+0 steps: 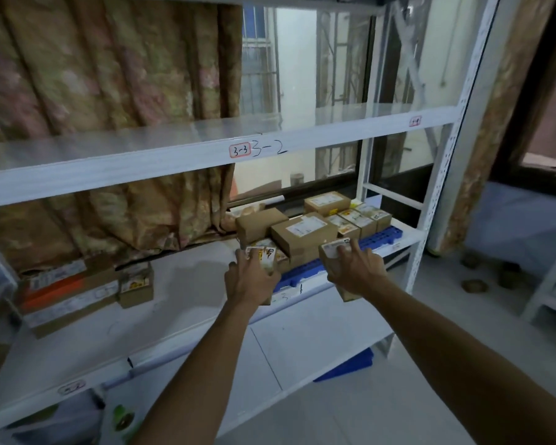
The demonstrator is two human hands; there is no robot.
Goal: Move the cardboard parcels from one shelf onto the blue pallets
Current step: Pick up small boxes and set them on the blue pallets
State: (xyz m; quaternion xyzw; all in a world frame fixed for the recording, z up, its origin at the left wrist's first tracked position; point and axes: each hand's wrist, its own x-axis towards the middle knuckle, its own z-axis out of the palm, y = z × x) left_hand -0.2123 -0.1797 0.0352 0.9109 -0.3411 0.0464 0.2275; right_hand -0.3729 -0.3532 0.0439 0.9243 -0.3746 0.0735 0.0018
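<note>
My left hand (249, 276) grips a small cardboard parcel (264, 256) with a white and orange label, held at the near left end of the blue pallet (374, 240). My right hand (355, 268) grips a second small parcel (333, 252) with a white label, over the pallet's front edge. The pallet lies on the right part of the middle white shelf (190, 284) and carries several brown parcels, the largest one (304, 234) just behind my hands. On the shelf's left end rest a long flat box (68, 293) and a small parcel (135, 285).
A white shelf board (174, 149) marked 3-2 runs above my hands. The rack's white upright (443, 175) stands at the right. A patterned curtain (103, 75) and a window are behind the rack. Another blue pallet (350, 367) lies on the floor under the lower shelf.
</note>
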